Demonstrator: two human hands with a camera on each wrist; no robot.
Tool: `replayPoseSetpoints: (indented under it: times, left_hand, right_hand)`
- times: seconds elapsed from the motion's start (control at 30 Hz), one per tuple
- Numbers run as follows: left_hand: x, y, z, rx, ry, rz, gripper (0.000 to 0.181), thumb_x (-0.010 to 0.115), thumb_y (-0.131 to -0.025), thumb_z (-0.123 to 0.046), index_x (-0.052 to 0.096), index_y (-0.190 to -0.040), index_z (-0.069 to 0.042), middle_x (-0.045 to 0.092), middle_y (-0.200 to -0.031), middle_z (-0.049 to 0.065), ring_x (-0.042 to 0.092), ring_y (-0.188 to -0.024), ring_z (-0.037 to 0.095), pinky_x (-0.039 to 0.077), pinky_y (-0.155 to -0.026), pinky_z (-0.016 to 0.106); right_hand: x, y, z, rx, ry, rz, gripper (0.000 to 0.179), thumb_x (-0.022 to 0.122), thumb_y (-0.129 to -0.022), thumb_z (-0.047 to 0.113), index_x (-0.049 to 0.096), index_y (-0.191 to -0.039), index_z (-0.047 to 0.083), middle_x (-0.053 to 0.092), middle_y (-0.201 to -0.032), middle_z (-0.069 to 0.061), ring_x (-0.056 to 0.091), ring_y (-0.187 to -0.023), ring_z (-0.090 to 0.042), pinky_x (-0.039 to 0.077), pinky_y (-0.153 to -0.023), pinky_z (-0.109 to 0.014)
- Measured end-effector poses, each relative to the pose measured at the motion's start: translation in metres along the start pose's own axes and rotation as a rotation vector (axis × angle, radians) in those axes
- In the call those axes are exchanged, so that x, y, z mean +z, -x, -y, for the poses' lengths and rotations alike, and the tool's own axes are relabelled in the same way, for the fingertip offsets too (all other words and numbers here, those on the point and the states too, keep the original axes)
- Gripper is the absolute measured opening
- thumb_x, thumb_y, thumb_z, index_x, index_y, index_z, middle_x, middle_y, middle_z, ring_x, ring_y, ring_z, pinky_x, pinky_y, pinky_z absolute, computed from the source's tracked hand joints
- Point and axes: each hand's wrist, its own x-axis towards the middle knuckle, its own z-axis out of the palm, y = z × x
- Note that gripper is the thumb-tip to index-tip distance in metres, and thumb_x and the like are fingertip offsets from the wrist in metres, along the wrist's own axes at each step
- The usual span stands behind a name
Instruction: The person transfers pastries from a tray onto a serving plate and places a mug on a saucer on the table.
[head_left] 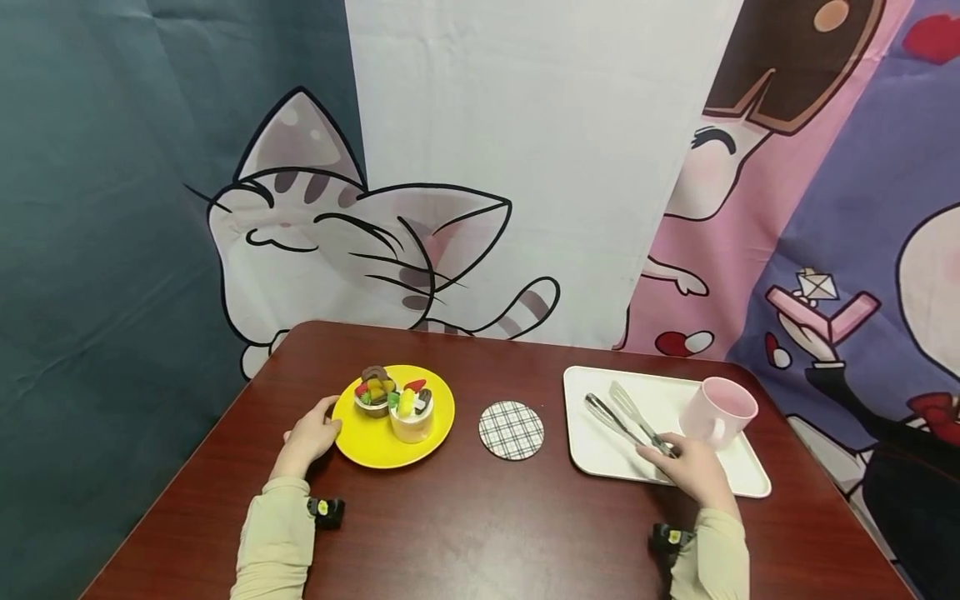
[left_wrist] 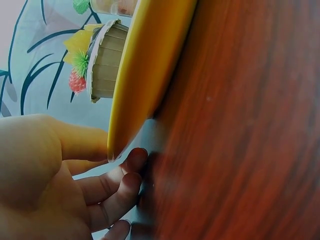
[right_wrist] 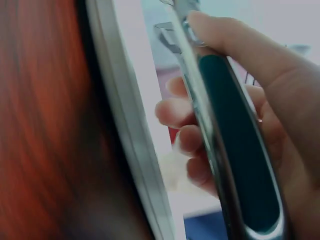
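Observation:
My left hand is at the left edge of a yellow plate, its thumb and fingers pinching the rim. On the plate stand two toy cupcakes, a brown one and a cream one, both topped with fruit pieces. Over the white tray, my right hand holds metal tongs, their two arms spread and pointing away to the left. The right wrist view shows the thumb on the tongs' teal-inlaid handle, with the fingers curled around the other side.
A pink mug stands on the tray beside the right hand. Between plate and tray lies a round checked coaster. The dark red wooden table ends at a printed cloth backdrop.

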Motion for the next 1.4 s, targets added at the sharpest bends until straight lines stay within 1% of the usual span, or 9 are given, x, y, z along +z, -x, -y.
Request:
replayPoseSetpoints:
  times: [0.3,0.5,0.67,0.8,0.93,1.03,1.13,1.2,1.4]
  left_hand:
    - [-0.002,0.000,-0.002,0.009,-0.011,0.008,0.051,0.041,-0.090,-0.020,0.027,-0.137,-0.006,0.051,-0.093,0.015,0.048,-0.086,0.030,0.021,-0.075,0.047]
    - [-0.002,0.001,-0.002,0.002,-0.011,0.007,0.052,0.041,-0.090,-0.020,0.026,-0.138,-0.007,0.052,-0.096,0.017,0.048,-0.091,0.032,0.021,-0.077,0.048]
    - [-0.001,0.002,-0.002,0.007,-0.007,0.004,0.051,0.041,-0.089,-0.020,0.027,-0.137,-0.006,0.052,-0.095,0.016,0.048,-0.089,0.031,0.021,-0.075,0.046]
    - [-0.001,0.000,-0.001,0.010,-0.016,0.005,0.052,0.040,-0.089,-0.020,0.026,-0.137,-0.006,0.051,-0.096,0.016,0.048,-0.090,0.031,0.021,-0.075,0.046]
    - [-0.001,0.001,0.002,0.013,-0.023,0.007,0.052,0.040,-0.090,-0.019,0.026,-0.138,-0.006,0.051,-0.097,0.017,0.048,-0.089,0.031,0.022,-0.075,0.046]
    - [-0.001,0.002,0.002,0.015,-0.021,0.007,0.051,0.040,-0.090,-0.020,0.026,-0.138,-0.006,0.051,-0.097,0.017,0.048,-0.090,0.031,0.022,-0.076,0.046]
    - [0.000,0.002,0.001,0.018,-0.015,0.007,0.051,0.041,-0.090,-0.019,0.026,-0.137,-0.006,0.051,-0.097,0.017,0.048,-0.090,0.031,0.022,-0.076,0.047]
    - [0.000,0.002,0.000,0.025,-0.014,0.004,0.051,0.041,-0.090,-0.019,0.026,-0.137,-0.005,0.051,-0.095,0.016,0.048,-0.088,0.031,0.022,-0.076,0.047]
    - [0.001,0.002,-0.001,0.025,-0.016,0.000,0.051,0.042,-0.090,-0.020,0.027,-0.136,-0.005,0.051,-0.089,0.014,0.048,-0.085,0.029,0.022,-0.075,0.046]
  right_hand:
    - [-0.010,0.016,-0.026,0.077,0.013,0.096,0.036,0.069,-0.069,0.045,0.067,-0.086,0.013,0.056,-0.066,0.000,0.045,-0.062,-0.012,0.035,-0.060,-0.028]
    - [-0.011,0.015,-0.027,0.081,-0.040,0.121,0.042,0.068,-0.072,0.043,0.065,-0.095,0.007,0.063,-0.076,-0.006,0.053,-0.069,-0.014,0.040,-0.063,-0.030]
    - [-0.020,0.019,-0.027,0.225,-0.086,0.031,0.042,0.059,-0.079,0.045,0.066,-0.088,0.004,0.065,-0.080,-0.011,0.055,-0.072,-0.017,0.039,-0.063,-0.029]
    - [-0.024,0.021,-0.024,0.421,-0.136,-0.158,0.044,0.055,-0.082,0.044,0.063,-0.082,0.001,0.063,-0.079,-0.017,0.052,-0.072,-0.024,0.034,-0.061,-0.028]
    - [-0.019,0.016,-0.021,0.520,-0.283,-0.326,0.040,0.055,-0.083,0.038,0.059,-0.100,0.003,0.063,-0.093,-0.017,0.051,-0.070,-0.005,0.034,-0.065,-0.024]
    - [-0.012,0.010,-0.023,0.526,-0.444,-0.347,0.042,0.052,-0.085,0.037,0.055,-0.112,0.004,0.063,-0.085,0.005,0.040,-0.064,0.014,0.036,-0.064,-0.016]
    - [-0.004,0.004,-0.025,0.517,-0.638,-0.335,0.044,0.047,-0.088,0.034,0.052,-0.119,0.003,0.052,-0.072,0.025,0.043,-0.063,0.014,0.040,-0.060,-0.012]
    - [0.000,0.001,-0.027,0.526,-0.786,-0.345,0.043,0.045,-0.090,0.033,0.050,-0.120,0.003,0.052,-0.068,0.029,0.048,-0.063,0.011,0.042,-0.060,-0.012]
    - [0.003,-0.001,-0.028,0.533,-1.128,-0.442,0.026,0.043,-0.092,0.018,0.063,-0.078,0.011,0.060,-0.065,0.018,0.055,-0.069,0.003,0.042,-0.063,-0.016]
